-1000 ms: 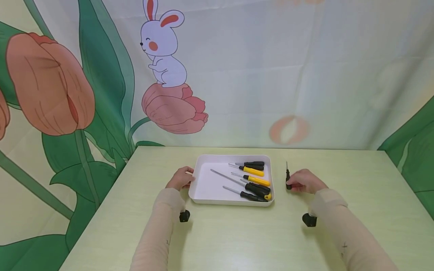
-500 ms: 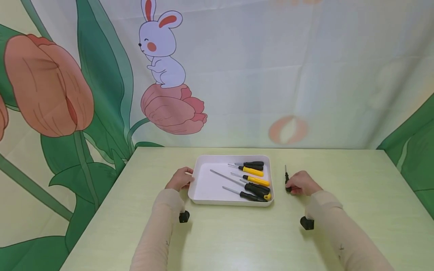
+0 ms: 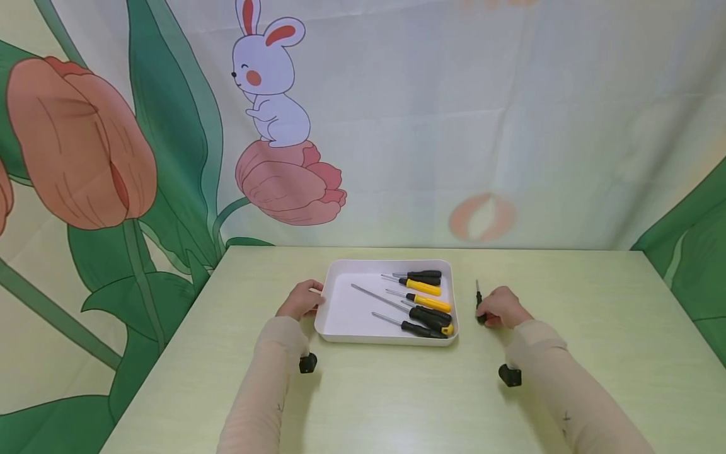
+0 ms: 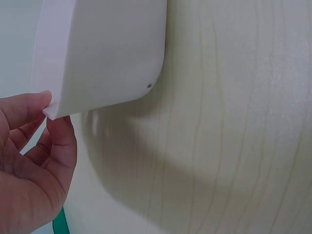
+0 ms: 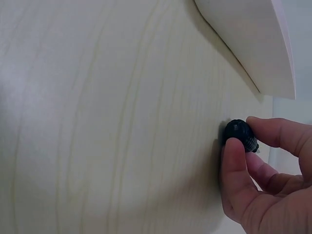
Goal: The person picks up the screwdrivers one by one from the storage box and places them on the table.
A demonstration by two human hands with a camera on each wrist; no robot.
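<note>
A white tray point(image 3: 351, 337) lies on the table, holding several screwdrivers with black or yellow handles toward its right side, such as a yellow-handled screwdriver point(image 3: 431, 302). My left hand point(image 3: 299, 300) pinches the tray's left rim; the left wrist view shows thumb and fingers point(image 4: 29, 109) on either side of the edge. To the right of the tray, my right hand point(image 3: 503, 307) pinches a small black-handled screwdriver point(image 3: 479, 299) by its handle. Its shaft points toward the back of the table. In the right wrist view, the handle's round end point(image 5: 238, 130) faces the camera, close against the tabletop.
The pale wood-grain table point(image 3: 397, 397) extends around the tray on all sides. Behind its far edge hangs a cloth backdrop point(image 3: 397, 126) printed with tulips and a rabbit. A small black camera point(image 3: 308, 363) sits under the left wrist, another point(image 3: 510, 375) under the right.
My right hand has shifted slightly toward the tray and nearer to me, with the small screwdriver in its fingers. The left hand and the tray have stayed in place.
</note>
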